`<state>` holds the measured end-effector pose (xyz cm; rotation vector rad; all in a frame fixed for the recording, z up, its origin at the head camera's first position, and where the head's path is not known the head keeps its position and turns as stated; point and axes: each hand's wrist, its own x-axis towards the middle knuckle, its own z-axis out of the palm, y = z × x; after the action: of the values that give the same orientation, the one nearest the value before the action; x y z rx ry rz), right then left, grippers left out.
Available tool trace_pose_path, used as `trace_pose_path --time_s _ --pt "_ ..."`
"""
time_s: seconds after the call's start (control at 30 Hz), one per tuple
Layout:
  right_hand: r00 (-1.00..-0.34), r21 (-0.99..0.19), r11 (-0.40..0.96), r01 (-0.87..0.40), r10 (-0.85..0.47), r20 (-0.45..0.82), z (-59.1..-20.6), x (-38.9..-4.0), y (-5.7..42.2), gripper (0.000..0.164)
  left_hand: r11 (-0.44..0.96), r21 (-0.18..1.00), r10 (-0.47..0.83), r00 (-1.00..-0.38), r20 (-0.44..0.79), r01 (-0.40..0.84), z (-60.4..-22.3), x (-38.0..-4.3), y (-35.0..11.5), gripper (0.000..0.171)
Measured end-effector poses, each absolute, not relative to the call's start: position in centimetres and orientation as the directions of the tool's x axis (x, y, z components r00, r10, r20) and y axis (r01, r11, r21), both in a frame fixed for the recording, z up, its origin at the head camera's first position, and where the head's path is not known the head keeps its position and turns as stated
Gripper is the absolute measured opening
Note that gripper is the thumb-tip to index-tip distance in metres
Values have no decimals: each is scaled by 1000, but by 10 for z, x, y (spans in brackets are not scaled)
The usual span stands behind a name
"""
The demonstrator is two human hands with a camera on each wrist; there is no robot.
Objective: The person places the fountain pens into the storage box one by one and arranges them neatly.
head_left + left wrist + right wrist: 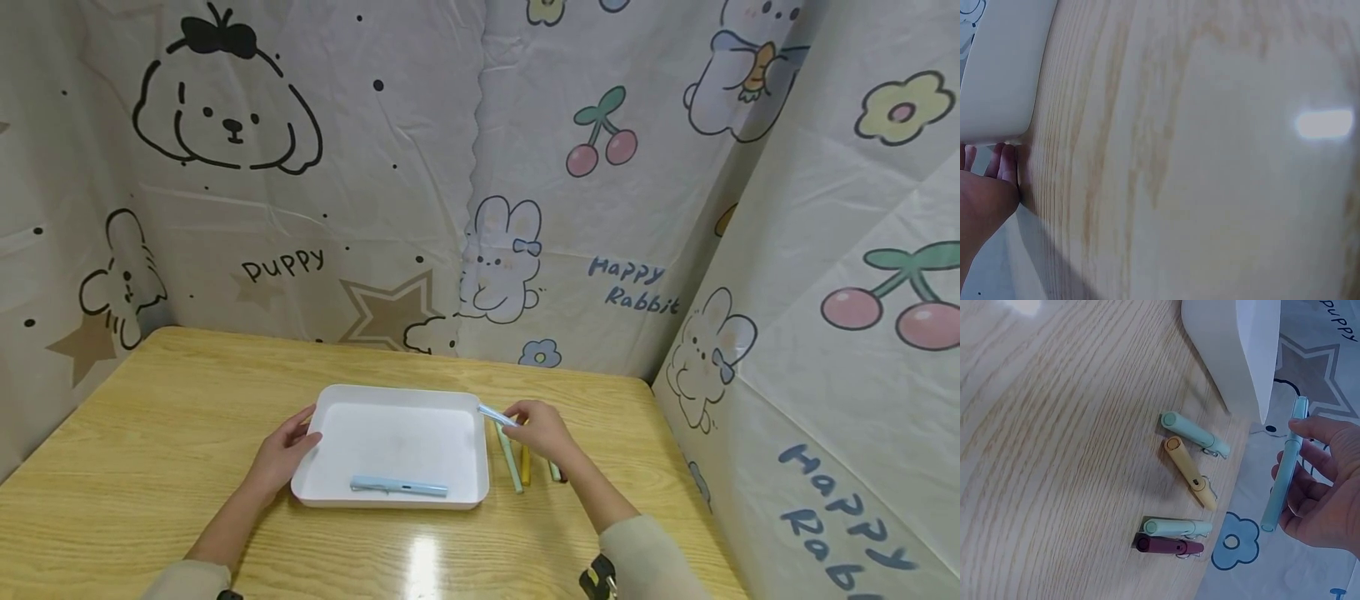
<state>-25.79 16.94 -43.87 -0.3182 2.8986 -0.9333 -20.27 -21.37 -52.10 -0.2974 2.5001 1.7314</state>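
Note:
A white tray [390, 503] stands on the table. My left hand [279, 460] grips its left side, thumb over the rim; in the left wrist view the fingers [1007, 162] touch the tray's outer wall. Along the tray's near side lies a light blue pen [399, 486]. Just past the right rim, my right hand [542, 429] pinches another light blue pen [1286, 472] between thumb and fingers, raised above the table. Below it lie a pale green pen [1194, 433], a yellow pen [1190, 472], a second pale green pen [1177, 527] and a maroon pen [1169, 545].
The wooden table [135, 442] meets a printed cloth [390, 192] at the back. Another stretch of cloth [795, 392] hangs close along the right side. Light glares off the table in front of the tray.

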Motion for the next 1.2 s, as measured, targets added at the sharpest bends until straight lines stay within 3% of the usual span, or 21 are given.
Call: trace_pose_path --time_s 1.2 --pt "-930 -562 779 -278 -365 -47 -436 -252 116 17 317 925 -101 -978 -185 -208 -523 -202 -215 59"
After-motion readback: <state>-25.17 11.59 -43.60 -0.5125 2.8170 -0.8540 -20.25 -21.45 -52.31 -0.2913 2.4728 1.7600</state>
